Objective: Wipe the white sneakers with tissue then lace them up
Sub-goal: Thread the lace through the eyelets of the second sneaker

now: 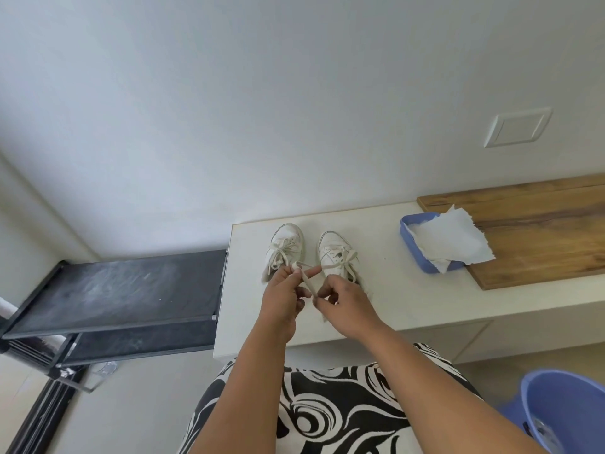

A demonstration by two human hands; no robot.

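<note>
The scene is bright and evenly lit by soft, diffuse light with no visible source. The pale wall (262,109) shades gently darker toward the upper left corner. Shadows are faint: a thin soft one lies under the white sneakers (307,250) on the worktop (376,290). No harsh glare shows. Wide-angle distortion bends straight edges, strongly at the dark rack (131,290) on the left. Focus is fair at the centre, softer toward the lower corners.

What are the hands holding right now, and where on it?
Both hold a shoelace of the right sneaker. The left hand pinches its looped upper part; the right hand pinches it lower down, near the free end.
</note>
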